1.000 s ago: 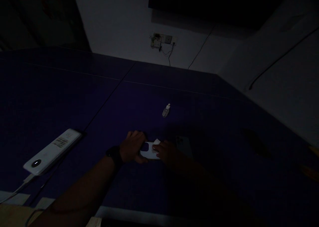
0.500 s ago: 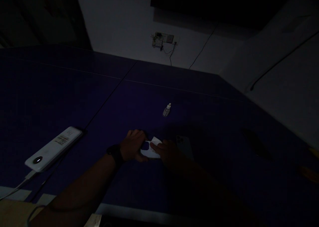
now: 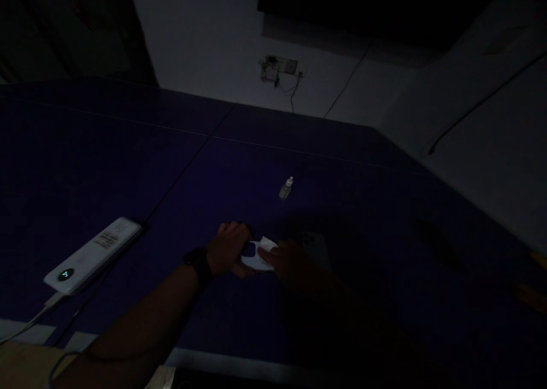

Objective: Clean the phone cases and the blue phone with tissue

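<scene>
A pale phone case [image 3: 249, 261] with a dark camera cutout lies on the dark blue surface between my hands. My left hand [image 3: 229, 248], with a dark watch on its wrist, grips the end of the case by the cutout. My right hand [image 3: 290, 262] presses a small white wipe or tissue [image 3: 268, 243] onto the case, its finger lying across it. Just right of that hand lies a phone [image 3: 317, 249], its camera lenses facing up. Beyond the hands stands a small clear bottle [image 3: 285, 191] with a white top.
At the left a white power bank [image 3: 92, 256] with a lit round display has a cable [image 3: 38, 316] plugged in. A dark flat object [image 3: 436, 244] lies at the right. Wall sockets [image 3: 280, 67] with plugs and cords are at the back, below a dark screen [image 3: 363, 13].
Both hands stay on the case in nearly the same place. The white wipe has shifted very slightly under my right hand. The power bank's display looks different.
</scene>
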`<act>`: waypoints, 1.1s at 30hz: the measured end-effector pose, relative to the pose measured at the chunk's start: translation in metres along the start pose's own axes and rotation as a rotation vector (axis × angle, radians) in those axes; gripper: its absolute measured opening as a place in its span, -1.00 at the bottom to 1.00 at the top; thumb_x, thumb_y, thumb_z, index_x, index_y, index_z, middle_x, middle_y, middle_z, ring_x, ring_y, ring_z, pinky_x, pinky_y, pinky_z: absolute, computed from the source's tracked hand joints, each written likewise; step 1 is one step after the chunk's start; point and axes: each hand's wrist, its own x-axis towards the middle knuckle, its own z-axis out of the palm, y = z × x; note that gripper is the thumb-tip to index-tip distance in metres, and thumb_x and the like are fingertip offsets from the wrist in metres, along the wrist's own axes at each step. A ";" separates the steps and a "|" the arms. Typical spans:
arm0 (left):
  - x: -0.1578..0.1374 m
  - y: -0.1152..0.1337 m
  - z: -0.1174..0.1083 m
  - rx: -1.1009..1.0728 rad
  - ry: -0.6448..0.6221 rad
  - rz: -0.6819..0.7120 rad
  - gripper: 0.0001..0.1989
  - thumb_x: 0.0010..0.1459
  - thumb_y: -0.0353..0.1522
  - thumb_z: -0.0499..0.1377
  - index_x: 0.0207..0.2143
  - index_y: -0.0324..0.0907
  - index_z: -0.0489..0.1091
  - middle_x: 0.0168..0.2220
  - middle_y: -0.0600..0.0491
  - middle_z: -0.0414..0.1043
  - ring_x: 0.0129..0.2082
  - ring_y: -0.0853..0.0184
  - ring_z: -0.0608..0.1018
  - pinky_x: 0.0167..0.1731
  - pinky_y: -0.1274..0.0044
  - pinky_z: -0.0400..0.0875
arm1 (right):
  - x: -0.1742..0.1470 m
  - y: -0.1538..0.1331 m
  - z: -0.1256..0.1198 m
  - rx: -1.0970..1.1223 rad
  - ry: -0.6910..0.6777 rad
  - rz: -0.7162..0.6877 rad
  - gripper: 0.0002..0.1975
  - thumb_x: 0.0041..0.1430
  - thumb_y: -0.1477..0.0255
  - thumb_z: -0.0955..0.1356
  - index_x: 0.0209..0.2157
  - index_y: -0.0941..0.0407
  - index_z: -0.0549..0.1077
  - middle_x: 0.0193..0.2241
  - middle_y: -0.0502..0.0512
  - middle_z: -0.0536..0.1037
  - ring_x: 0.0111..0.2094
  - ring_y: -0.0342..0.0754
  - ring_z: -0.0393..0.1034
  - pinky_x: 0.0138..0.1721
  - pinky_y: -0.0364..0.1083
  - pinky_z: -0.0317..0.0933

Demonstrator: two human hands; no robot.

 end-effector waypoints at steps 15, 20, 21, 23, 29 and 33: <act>0.002 0.002 -0.004 -0.007 -0.036 -0.006 -0.30 -0.22 0.03 0.43 -0.13 -0.11 0.26 -0.10 0.00 0.39 -0.08 0.08 0.36 -0.13 0.34 0.10 | -0.012 0.013 -0.022 -0.106 -0.185 0.195 -0.62 0.28 0.59 0.25 0.08 0.19 0.49 -0.12 0.35 0.60 -0.09 0.20 0.48 -0.04 0.13 0.23; 0.002 0.003 -0.004 0.008 -0.036 -0.014 -0.28 -0.26 0.01 0.46 -0.13 -0.11 0.27 -0.09 -0.01 0.40 -0.08 0.07 0.36 -0.11 0.33 0.11 | 0.004 0.007 -0.018 -0.047 -0.129 0.092 -0.57 0.30 0.59 0.24 0.17 0.14 0.42 -0.10 0.28 0.59 -0.11 0.13 0.42 -0.09 0.07 0.20; 0.002 0.003 -0.004 0.008 -0.032 -0.015 -0.27 -0.27 0.00 0.47 -0.13 -0.11 0.27 -0.09 0.00 0.40 -0.08 0.08 0.36 -0.10 0.33 0.11 | 0.007 0.005 -0.020 -0.039 -0.114 0.066 -0.58 0.33 0.58 0.23 0.16 0.14 0.42 -0.10 0.27 0.58 -0.12 0.12 0.41 -0.11 0.06 0.20; 0.002 0.002 -0.003 0.004 -0.029 -0.015 -0.25 -0.29 -0.01 0.49 -0.12 -0.10 0.27 -0.08 0.01 0.40 -0.08 0.08 0.36 -0.10 0.33 0.12 | 0.015 0.001 -0.023 -0.024 -0.083 0.031 -0.61 0.38 0.56 0.20 0.15 0.13 0.42 -0.14 0.23 0.58 -0.16 0.09 0.39 -0.16 0.04 0.18; 0.003 0.003 -0.003 -0.015 -0.021 -0.042 -0.23 -0.32 -0.03 0.51 -0.12 -0.10 0.27 -0.09 0.02 0.41 -0.07 0.08 0.37 -0.11 0.34 0.12 | 0.018 -0.002 -0.025 -0.021 -0.050 0.017 -0.62 0.41 0.53 0.19 0.17 0.14 0.41 -0.14 0.25 0.58 -0.16 0.07 0.37 -0.16 0.03 0.15; 0.003 0.003 -0.004 -0.038 -0.020 -0.034 -0.26 -0.31 -0.05 0.51 -0.13 -0.10 0.27 -0.10 0.03 0.42 -0.07 0.08 0.37 -0.13 0.36 0.11 | 0.004 0.009 -0.019 -0.078 -0.085 0.083 -0.61 0.36 0.55 0.23 0.15 0.11 0.44 -0.10 0.27 0.58 -0.13 0.11 0.40 -0.11 0.06 0.17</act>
